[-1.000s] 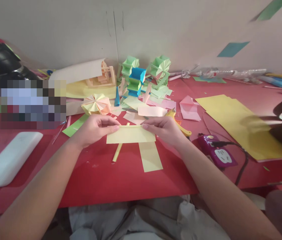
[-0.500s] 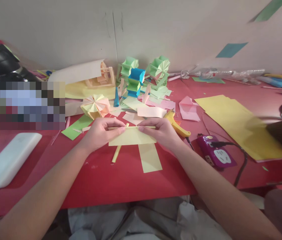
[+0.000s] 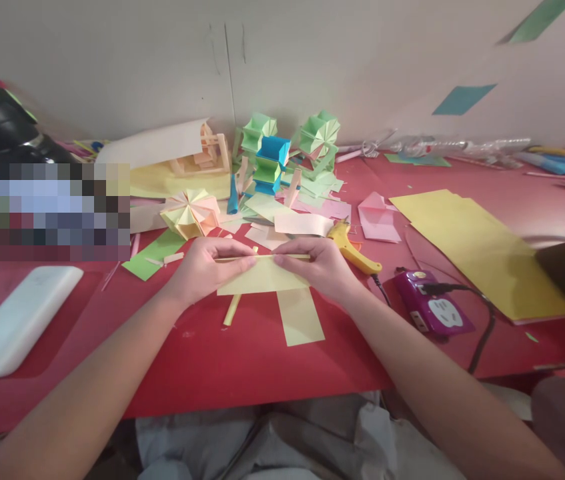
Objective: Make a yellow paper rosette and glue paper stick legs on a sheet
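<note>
My left hand and my right hand both pinch the far edge of a pale yellow paper strip, which lies across the red table. That far edge is curled over into a thin roll between my fingertips. Under the strip lie a rolled yellow paper stick and a second yellow paper rectangle. A yellow glue gun rests just right of my right hand.
Folded paper models in green, blue and peach stand by the wall amid paper scraps. Large yellow sheets lie to the right, next to a purple power socket with a black cable. At the left edge sits a white power bank.
My fingers have rolled the strip's far edge toward me, so less flat paper shows. Both hands have shifted slightly closer together; the glue gun is more exposed.
</note>
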`<state>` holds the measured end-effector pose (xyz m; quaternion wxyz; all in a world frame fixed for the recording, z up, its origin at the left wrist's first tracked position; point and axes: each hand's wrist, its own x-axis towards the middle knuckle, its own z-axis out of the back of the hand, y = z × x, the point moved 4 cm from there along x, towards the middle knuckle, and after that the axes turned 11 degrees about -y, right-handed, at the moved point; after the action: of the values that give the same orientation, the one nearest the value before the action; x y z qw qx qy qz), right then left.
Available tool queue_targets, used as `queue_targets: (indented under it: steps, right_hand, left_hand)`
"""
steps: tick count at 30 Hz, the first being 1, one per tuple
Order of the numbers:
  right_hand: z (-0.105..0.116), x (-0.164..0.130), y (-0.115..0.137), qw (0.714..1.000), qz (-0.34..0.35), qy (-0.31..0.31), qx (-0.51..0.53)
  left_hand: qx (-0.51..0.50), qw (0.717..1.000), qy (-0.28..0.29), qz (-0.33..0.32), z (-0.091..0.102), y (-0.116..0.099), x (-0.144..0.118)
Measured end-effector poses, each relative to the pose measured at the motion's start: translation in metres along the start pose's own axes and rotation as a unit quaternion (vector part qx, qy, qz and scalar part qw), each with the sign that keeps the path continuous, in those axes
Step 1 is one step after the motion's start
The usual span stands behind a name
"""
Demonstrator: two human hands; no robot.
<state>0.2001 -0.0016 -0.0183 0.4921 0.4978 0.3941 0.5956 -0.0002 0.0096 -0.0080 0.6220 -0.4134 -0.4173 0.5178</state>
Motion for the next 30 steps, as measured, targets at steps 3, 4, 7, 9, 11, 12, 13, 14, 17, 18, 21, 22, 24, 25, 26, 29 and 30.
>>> queue_targets:
  steps: [3, 4, 7, 9, 11, 12, 13, 14, 17, 18, 21, 22, 24, 25, 26, 29, 30]
  right_hand:
    - [-0.0008, -0.0002, 0.0, 1.0, 0.002, 0.003, -0.002]
    - [-0.001, -0.0002, 0.0002, 1.0, 0.002, 0.004, -0.003]
    - [-0.0016, -0.0007, 0.001, 1.0, 0.0, 0.01, -0.005]
    - [-0.0021, -0.001, 0.0016, 1.0, -0.003, 0.013, -0.006]
    - [-0.0025, -0.0011, 0.002, 1.0, -0.006, 0.014, -0.005]
    - [-0.0027, -0.0011, 0.0021, 1.0, -0.007, 0.014, -0.004]
    - [-0.003, -0.0011, 0.0021, 1.0, -0.008, 0.015, -0.003]
    - [-0.0033, -0.0012, 0.002, 1.0, -0.01, 0.017, 0.0]
    - [-0.004, -0.0014, 0.0011, 1.0, -0.013, 0.021, 0.013]
    - [-0.0041, -0.0014, 0.0007, 0.999, -0.014, 0.022, 0.018]
    - [-0.0039, -0.0011, -0.0003, 0.999, -0.016, 0.021, 0.027]
    - [-0.0037, -0.001, -0.0003, 0.999, -0.016, 0.019, 0.028]
    - [-0.0035, -0.0008, 0.0, 0.999, -0.018, 0.017, 0.026]
    - [-0.0036, -0.0008, 0.0003, 0.999, -0.018, 0.018, 0.022]
    - [-0.0037, -0.0008, 0.0005, 0.999, -0.019, 0.019, 0.017]
    - [-0.004, -0.0011, 0.0001, 0.999, -0.025, 0.025, 0.008]
    - [-0.004, -0.0011, -0.0003, 0.999, -0.027, 0.026, 0.008]
  left_hand:
    - [-0.011, 1.0, 0.007, 0.0, -0.0025, 0.0021, 0.0002]
    - [-0.012, 1.0, 0.008, -0.002, -0.003, 0.0027, 0.0002]
    - [-0.011, 1.0, 0.003, -0.009, -0.0032, 0.004, 0.0]
    - [-0.008, 1.0, 0.001, -0.013, -0.0033, 0.0041, -0.0004]
    - [-0.006, 1.0, -0.003, -0.017, -0.0034, 0.0038, -0.0008]
    - [-0.006, 1.0, -0.005, -0.02, -0.0034, 0.0034, -0.001]
    - [-0.007, 1.0, -0.006, -0.023, -0.0034, 0.0029, -0.0011]
    - [-0.008, 1.0, -0.005, -0.026, -0.0034, 0.0023, -0.0012]
    - [-0.011, 1.0, 0.009, -0.023, -0.0038, 0.0017, -0.0008]
    - [-0.014, 1.0, 0.016, -0.018, -0.0039, 0.0019, -0.0004]
    - [-0.026, 0.999, 0.033, -0.003, -0.0041, 0.0034, 0.0011]
    - [-0.028, 0.999, 0.034, -0.001, -0.0041, 0.0039, 0.0014]
    - [-0.024, 0.999, 0.03, 0.0, -0.0041, 0.0044, 0.0013]
    - [-0.019, 1.0, 0.025, -0.002, -0.004, 0.0042, 0.001]
    - [-0.012, 1.0, 0.018, -0.007, -0.0038, 0.0037, 0.0006]
    - [0.005, 1.0, 0.001, -0.02, -0.0027, 0.0013, -0.0005]
    - [0.008, 1.0, 0.0, -0.021, -0.0024, 0.0005, -0.0007]
